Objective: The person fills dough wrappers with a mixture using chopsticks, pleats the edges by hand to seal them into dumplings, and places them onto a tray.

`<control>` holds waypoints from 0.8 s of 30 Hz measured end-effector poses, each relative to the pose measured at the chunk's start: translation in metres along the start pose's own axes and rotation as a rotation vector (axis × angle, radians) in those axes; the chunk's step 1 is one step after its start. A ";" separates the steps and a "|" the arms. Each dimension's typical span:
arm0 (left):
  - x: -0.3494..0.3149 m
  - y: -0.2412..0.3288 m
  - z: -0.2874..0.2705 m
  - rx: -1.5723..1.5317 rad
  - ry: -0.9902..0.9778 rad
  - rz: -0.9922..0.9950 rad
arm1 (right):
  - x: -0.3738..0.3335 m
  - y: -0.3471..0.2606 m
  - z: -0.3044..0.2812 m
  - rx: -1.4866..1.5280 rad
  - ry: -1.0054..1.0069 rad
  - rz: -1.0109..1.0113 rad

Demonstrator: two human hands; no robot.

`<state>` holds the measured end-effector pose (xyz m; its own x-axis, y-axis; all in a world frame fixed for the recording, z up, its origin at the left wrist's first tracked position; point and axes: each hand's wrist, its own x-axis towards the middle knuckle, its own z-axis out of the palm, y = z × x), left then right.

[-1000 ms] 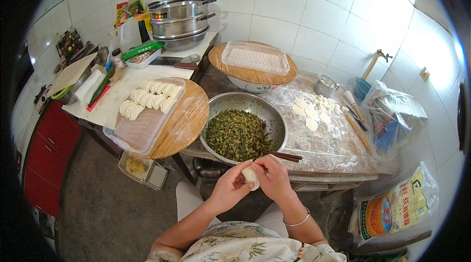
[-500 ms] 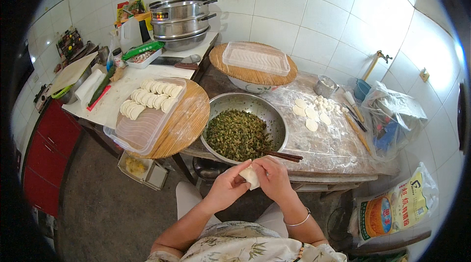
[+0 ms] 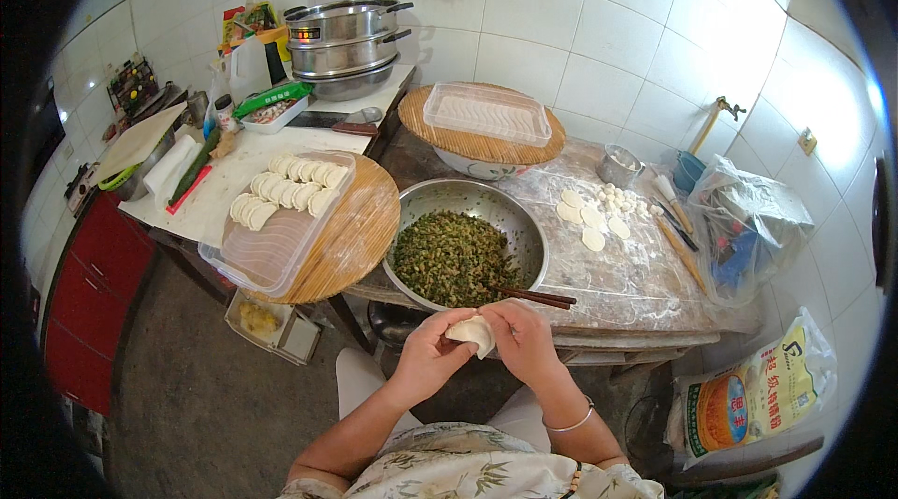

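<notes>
A pale, folded dumpling (image 3: 473, 335) is held between both hands, just in front of the metal bowl's near rim. My left hand (image 3: 432, 349) grips its left side, and my right hand (image 3: 522, 338) pinches the edge on the right. Green chopped filling (image 3: 454, 258) fills much of the steel bowl (image 3: 529, 223), with a pair of chopsticks (image 3: 538, 296) resting over its near right rim. Round dough wrappers (image 3: 593, 239) and small dough pieces (image 3: 617, 198) lie on the floured board to the right. Rows of finished dumplings (image 3: 299, 183) sit in a clear tray at left.
The clear tray (image 3: 257, 267) rests on a round woven board (image 3: 360, 237). A lidded basin (image 3: 482, 162) stands behind the bowl. A rolling pin (image 3: 683, 256) and a plastic bag (image 3: 753, 218) are at right. A flour sack (image 3: 753, 396) stands below, and stacked steamers (image 3: 344, 43) behind left.
The dumpling has turned slightly in my hands, showing more of its pale side. My fingers have shifted a little along its edge.
</notes>
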<state>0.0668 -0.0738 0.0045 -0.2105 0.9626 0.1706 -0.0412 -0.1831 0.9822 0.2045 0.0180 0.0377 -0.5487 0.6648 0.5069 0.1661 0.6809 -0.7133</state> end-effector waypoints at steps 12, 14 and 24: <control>0.004 0.003 0.002 0.058 0.021 -0.031 | 0.000 0.007 -0.006 0.017 -0.029 -0.044; 0.004 -0.001 0.000 0.064 0.029 -0.006 | -0.001 0.003 -0.008 0.052 -0.058 0.007; 0.002 0.003 0.005 0.110 0.025 -0.023 | -0.004 0.005 -0.011 0.049 -0.050 -0.010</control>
<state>0.0713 -0.0709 0.0080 -0.2349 0.9609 0.1469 0.0604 -0.1364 0.9888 0.2164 0.0219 0.0379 -0.5901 0.6416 0.4901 0.1213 0.6706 -0.7318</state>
